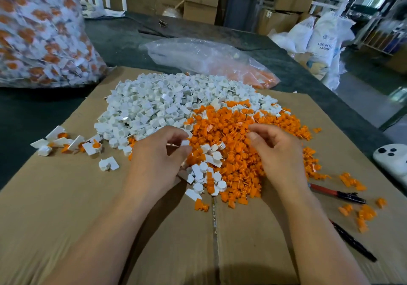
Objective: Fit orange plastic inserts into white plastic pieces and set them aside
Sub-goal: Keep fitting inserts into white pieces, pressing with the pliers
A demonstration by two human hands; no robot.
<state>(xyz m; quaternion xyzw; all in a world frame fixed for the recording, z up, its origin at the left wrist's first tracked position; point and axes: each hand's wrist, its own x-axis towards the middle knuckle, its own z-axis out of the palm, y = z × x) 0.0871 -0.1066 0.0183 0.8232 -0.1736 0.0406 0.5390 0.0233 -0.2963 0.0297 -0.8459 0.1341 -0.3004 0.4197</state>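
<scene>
I have both hands over the cardboard sheet (66, 196), where the loose stock is heaped: a pile of white pieces (163, 99) on the far left and a pile of orange inserts (233, 130) touching it on the right, with some white ones mixed into the near edge of the orange. The left hand (158, 154) pinches one white piece (185, 143) between thumb and fingertips, just above where the two piles meet. The right hand (277, 152) hovers over the orange inserts with its fingers curled toward the thumb; I cannot tell whether anything is held between them. A small group of assembled pieces (66, 141), white with orange showing, lies apart at the left of the cardboard. Beyond it stands a big clear bag of assembled pieces (39, 31). A flatter clear bag (209, 62) holding orange inserts lies behind the piles on the dark table cover (121, 38). At the right lie a red-handled tool (337, 193) and a black pen (352, 243).
</scene>
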